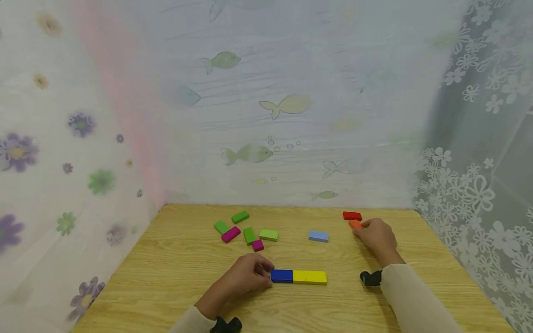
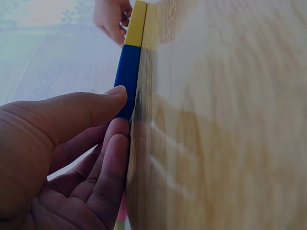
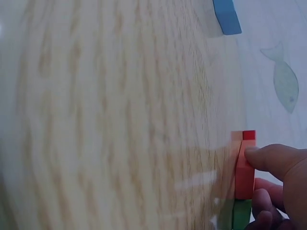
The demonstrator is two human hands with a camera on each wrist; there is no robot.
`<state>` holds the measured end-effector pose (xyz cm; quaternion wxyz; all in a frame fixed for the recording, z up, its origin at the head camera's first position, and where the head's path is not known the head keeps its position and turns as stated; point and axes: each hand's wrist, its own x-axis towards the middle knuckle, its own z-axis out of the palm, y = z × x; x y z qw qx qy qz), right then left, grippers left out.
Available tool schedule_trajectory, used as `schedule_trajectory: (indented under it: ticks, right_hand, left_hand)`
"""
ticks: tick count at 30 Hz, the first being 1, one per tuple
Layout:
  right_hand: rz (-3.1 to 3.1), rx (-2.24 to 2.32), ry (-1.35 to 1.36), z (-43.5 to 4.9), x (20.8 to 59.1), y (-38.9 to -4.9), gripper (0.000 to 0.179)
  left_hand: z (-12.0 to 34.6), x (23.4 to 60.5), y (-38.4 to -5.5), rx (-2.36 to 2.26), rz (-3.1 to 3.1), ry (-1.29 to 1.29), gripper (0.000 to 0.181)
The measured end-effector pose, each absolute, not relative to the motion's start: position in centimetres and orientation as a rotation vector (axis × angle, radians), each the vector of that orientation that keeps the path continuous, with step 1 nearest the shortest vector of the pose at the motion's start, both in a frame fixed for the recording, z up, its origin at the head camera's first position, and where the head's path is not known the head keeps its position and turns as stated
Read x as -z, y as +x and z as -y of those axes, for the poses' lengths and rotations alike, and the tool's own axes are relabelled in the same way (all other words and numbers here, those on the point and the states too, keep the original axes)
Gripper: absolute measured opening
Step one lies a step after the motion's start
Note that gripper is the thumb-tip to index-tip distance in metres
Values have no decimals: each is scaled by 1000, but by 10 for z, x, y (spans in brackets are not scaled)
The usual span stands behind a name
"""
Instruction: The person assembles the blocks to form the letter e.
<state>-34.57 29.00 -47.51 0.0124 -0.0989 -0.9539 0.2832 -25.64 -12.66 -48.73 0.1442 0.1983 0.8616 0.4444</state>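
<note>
Toward the front of the table, a dark blue block [image 1: 281, 276] lies end to end with a longer yellow block [image 1: 310, 277]. My left hand [image 1: 251, 274] is at the blue block's left end, and the left wrist view shows the thumb [image 2: 117, 93] on its side with a finger against the end. Farther back on the right, my right hand [image 1: 378, 238] pinches an orange block [image 3: 245, 175] between thumb and fingers. Just behind it lies a red block [image 1: 352, 216]. A green block [image 3: 242, 213] shows beside the orange one, mostly hidden by the hand in the head view.
A light blue block [image 1: 318, 236] lies right of centre. Back left are several green blocks [image 1: 240, 217], a lime block [image 1: 269, 235], a magenta block [image 1: 231, 234] and a smaller magenta one [image 1: 258, 245]. Patterned curtains [image 1: 291, 138] surround the wooden table [image 1: 166, 263].
</note>
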Motion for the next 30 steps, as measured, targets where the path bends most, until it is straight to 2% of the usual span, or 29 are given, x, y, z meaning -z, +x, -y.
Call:
schedule_trajectory:
  ticks: [30]
  right_hand:
    - [2860,-1027,-227,-282,471,-345,45]
  left_hand:
    - [126,488,-257,-1271,-2491,537,30]
